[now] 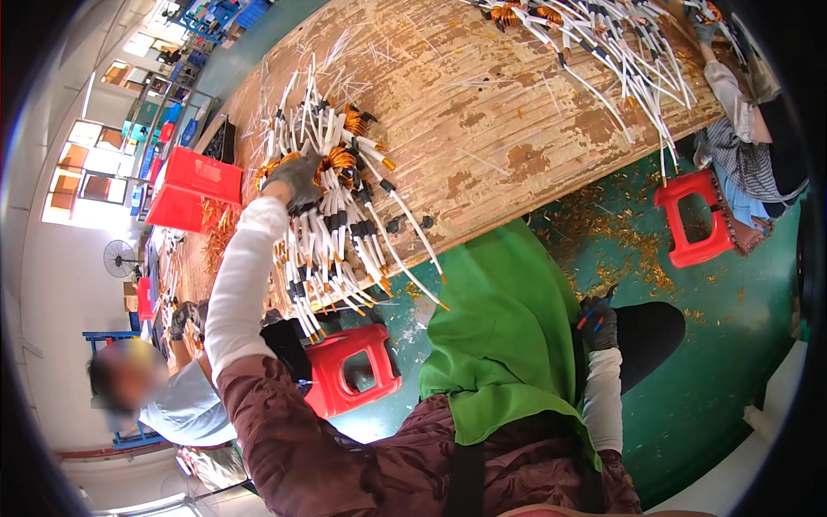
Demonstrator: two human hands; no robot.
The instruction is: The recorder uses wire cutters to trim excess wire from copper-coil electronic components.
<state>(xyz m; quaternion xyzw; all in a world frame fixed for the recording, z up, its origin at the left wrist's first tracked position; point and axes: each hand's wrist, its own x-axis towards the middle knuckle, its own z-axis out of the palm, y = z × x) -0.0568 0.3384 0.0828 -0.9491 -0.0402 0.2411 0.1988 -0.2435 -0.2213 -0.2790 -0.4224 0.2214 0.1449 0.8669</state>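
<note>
On the wooden table, a pile of ring coils wound with copper wire lies at the left, their leads in white sleeves with black bands and bare copper tips. My left hand, in a dark grey glove, is closed over a coil in this pile; its fingertips are partly hidden among the coils. Down beside my lap, away from the table, my right hand wears a similar glove. It grips pliers with red and blue handles, their dark jaws pointing up and outward.
More sleeved coils lie at the table's far right, near another person's arm. A red bin stands left. Red stools flank me. A co-worker sits at left. Copper scraps litter the green floor.
</note>
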